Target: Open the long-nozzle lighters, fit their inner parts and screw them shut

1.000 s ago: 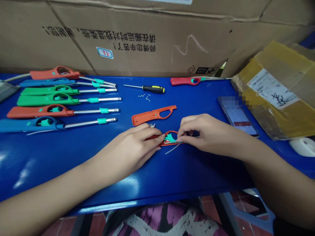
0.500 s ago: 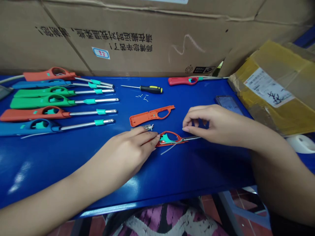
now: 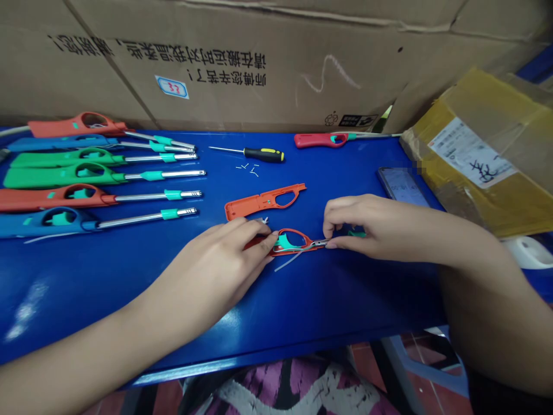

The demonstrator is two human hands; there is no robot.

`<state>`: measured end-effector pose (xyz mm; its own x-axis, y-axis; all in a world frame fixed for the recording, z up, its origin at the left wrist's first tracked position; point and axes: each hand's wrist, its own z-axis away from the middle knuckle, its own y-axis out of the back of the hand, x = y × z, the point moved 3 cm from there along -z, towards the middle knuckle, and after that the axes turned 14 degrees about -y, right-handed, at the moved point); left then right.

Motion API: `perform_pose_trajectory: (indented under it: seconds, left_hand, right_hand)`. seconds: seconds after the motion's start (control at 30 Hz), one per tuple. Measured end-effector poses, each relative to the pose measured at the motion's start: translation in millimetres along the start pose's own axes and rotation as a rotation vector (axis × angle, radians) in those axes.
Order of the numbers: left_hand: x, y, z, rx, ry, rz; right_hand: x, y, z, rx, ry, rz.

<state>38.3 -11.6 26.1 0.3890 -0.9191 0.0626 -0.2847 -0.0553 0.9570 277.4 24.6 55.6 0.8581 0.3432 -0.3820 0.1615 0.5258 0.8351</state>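
An opened orange lighter (image 3: 301, 235) with a long metal tube lies in front of me, its teal trigger (image 3: 285, 243) showing and a thin clear hose (image 3: 287, 262) trailing toward me. My left hand (image 3: 235, 253) grips its handle end, fingers closed and covering most of it. My right hand (image 3: 356, 225) pinches the metal tube just beyond the orange body. Behind them lies the loose orange half shell (image 3: 264, 201). A small metal part peeks out past my left fingers, mostly hidden.
Several assembled lighters (image 3: 82, 173) lie in a row at left. Behind the half shell are a screwdriver (image 3: 264, 154) and several small screws (image 3: 250, 169). A red lighter (image 3: 317, 140), a phone (image 3: 401, 185) and a taped box (image 3: 479, 150) are at right; cardboard (image 3: 224, 34) stands behind.
My right hand has come down and closed on the lighter's metal tube. My left hand stays on the handle end, now covering more of the small metal part. The view has shifted slightly.
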Motion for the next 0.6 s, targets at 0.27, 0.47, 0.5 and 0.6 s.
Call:
perform_pose_trajectory:
  seconds: [0.27,0.47,0.5,0.6]
  left_hand:
    - [4.3,0.2,-1.9,-0.006,0.032,-0.023]
    - [2.7,-0.8,0.0,-0.012,0.023,-0.032]
    - [2.8,-0.7,0.3,-0.014,0.024,-0.031]
    - [3.0,-0.1,0.6,-0.011,0.031,-0.025]
  right_hand:
    - [-2.0,-1.7,2.2,-0.007,-0.114,0.014]
    - [-2.2,-0.2,4.7,-0.012,-0.113,0.009]
    - [-2.1,-0.2,4.5,-0.024,-0.110,0.008]
    - [-1.9,-0.5,3.1,-0.045,-0.116,0.001]
